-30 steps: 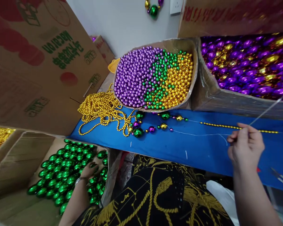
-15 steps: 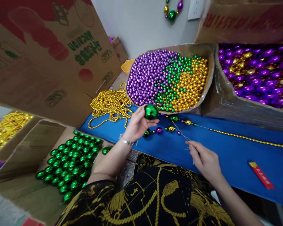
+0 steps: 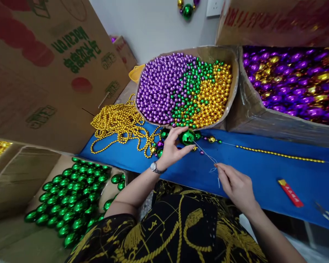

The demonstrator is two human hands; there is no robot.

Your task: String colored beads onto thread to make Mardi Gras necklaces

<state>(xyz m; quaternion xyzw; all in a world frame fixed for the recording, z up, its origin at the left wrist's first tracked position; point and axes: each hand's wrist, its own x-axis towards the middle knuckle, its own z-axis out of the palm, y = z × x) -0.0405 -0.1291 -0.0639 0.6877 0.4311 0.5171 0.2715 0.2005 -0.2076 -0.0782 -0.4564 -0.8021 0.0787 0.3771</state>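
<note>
My left hand (image 3: pixel 173 149), with a watch at the wrist, holds a large shiny green bead (image 3: pixel 186 137) between thumb and fingers at the near rim of the bead box. A thin pale thread (image 3: pixel 205 155) runs from this bead to my right hand (image 3: pixel 237 185), which pinches it closed; a small loop and loose end hang below the fingertips. Behind and beside the green bead, a string with purple, gold and green beads lies on the blue cloth, including a gold bead (image 3: pixel 211 139). The thread continues right to a strand of tiny gold beads (image 3: pixel 279 154).
A cardboard box (image 3: pixel 231 91) of small purple, green and gold beads stands behind. Gold bead chains (image 3: pixel 117 118) lie left of it. Large green beads (image 3: pixel 71 197) fill a lower left box. A red-and-yellow packet (image 3: pixel 290 193) and scissors-like metal tool (image 3: pixel 327 214) lie right.
My left hand has moved right and down with the green bead, bringing it nearer the strung beads and my right hand. My right hand still pinches the thread. The view has shifted right.
</note>
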